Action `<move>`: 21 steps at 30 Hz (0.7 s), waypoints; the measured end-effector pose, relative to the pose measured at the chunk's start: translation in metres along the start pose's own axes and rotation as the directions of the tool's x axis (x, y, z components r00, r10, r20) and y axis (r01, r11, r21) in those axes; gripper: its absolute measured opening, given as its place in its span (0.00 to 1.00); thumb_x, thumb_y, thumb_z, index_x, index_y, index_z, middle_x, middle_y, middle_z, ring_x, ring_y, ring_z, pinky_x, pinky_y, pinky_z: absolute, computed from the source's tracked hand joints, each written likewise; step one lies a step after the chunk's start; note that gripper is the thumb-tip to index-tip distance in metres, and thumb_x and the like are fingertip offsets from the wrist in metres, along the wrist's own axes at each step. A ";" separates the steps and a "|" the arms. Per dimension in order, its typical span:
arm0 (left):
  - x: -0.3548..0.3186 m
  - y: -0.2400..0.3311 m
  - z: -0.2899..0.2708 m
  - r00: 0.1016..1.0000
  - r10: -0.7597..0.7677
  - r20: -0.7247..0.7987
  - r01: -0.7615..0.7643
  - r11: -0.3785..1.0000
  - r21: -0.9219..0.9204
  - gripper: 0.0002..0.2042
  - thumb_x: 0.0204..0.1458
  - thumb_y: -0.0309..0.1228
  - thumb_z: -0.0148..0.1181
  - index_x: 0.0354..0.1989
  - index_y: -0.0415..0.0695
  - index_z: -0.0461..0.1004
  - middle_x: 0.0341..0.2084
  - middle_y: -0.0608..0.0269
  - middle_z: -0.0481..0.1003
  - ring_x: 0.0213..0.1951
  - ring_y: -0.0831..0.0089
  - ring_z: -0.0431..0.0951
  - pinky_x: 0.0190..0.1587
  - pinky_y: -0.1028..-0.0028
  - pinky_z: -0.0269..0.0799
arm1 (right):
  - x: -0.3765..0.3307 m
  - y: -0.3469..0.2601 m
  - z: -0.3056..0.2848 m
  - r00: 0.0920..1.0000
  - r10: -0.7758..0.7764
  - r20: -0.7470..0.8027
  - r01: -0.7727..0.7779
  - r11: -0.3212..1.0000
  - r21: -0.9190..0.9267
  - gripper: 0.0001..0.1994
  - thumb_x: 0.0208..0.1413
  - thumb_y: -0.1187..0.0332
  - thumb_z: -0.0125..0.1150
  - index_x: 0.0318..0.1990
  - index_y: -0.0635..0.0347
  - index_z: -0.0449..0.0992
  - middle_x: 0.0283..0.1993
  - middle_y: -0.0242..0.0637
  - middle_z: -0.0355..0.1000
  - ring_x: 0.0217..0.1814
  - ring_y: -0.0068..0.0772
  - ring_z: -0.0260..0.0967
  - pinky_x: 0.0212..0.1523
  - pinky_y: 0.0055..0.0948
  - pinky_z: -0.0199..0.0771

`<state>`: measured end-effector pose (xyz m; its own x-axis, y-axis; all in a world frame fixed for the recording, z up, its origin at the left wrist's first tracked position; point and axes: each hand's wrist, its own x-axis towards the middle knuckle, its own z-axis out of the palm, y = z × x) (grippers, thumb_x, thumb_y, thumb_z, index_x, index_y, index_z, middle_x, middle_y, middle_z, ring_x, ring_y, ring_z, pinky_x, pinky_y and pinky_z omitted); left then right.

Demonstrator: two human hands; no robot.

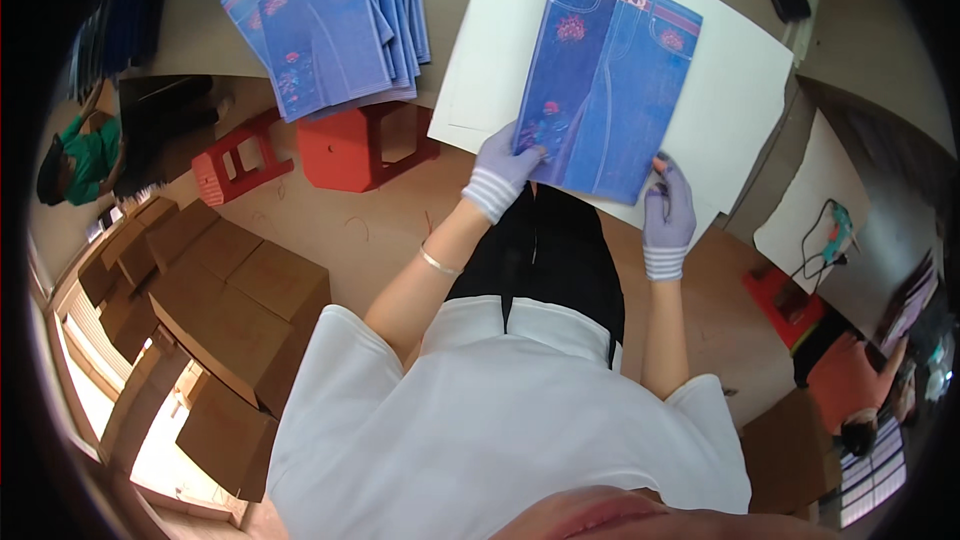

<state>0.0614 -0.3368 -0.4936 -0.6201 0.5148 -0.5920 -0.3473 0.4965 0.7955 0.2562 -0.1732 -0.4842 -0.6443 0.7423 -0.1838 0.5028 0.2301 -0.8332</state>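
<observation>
A flat blue denim-print garment (625, 90), with a pink printed waistband and pink flowers, lies over a white board (740, 70) at the front of the table. My left hand (503, 168), in a lavender glove with white cuff stripes and bare fingertips, grips its lower left corner, thumb on top. At the lower right corner, my right hand (670, 208), gloved alike, has its fingers closed against the edge. Left of the board, a fanned stack of similar blue garments (320, 35) rests on the table, apart from both hands.
Red plastic stools (340, 152) stand under the table edge. Brown cardboard boxes (235, 285) are piled at left. At right, a teal corded tool (838, 230) lies on a pale surface. A person in green (88, 155) is far left, another in orange (848, 380) far right.
</observation>
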 end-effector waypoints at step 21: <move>0.024 0.048 -0.078 0.671 0.710 0.212 -0.525 0.254 0.812 0.22 0.48 0.24 0.59 0.54 0.40 0.73 0.61 0.48 0.66 0.66 0.49 0.60 0.66 0.58 0.56 | 0.077 0.066 -0.083 0.897 -0.080 -0.436 -0.212 0.786 -0.580 0.27 0.46 0.59 0.72 0.51 0.64 0.74 0.59 0.46 0.70 0.62 0.48 0.64 0.65 0.41 0.60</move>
<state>-0.0248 -0.3558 -0.4596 -0.5139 0.8463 0.1404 0.8086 0.4232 0.4086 0.2880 -0.0488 -0.5100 -0.3667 0.9214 0.1289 0.8665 0.3887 -0.3133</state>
